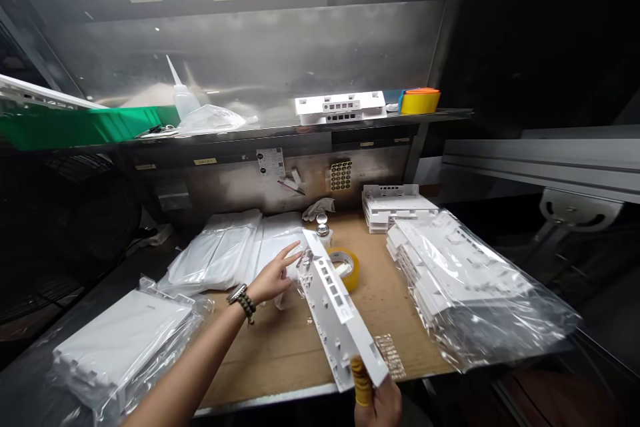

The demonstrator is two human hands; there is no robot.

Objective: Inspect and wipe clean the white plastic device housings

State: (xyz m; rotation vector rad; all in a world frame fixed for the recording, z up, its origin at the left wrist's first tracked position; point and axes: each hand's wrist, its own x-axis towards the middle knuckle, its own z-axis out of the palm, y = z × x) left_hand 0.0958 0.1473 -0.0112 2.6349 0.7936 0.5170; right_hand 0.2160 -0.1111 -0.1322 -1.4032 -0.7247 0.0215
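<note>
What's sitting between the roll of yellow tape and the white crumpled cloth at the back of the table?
In the head view, a small shiny metal weight stands between the yellow tape roll and the white cloth.

The right hand (pixel 379 401) grips a white plastic housing (pixel 336 307); the left hand (pixel 273 275) touches its far end.

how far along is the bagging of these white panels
Done: bagged panels are stacked at right, more bagged ones at left. In hand: the right hand holds a bare white panel; the left hand reaches its far end. Left: unbagged panels behind.
</note>
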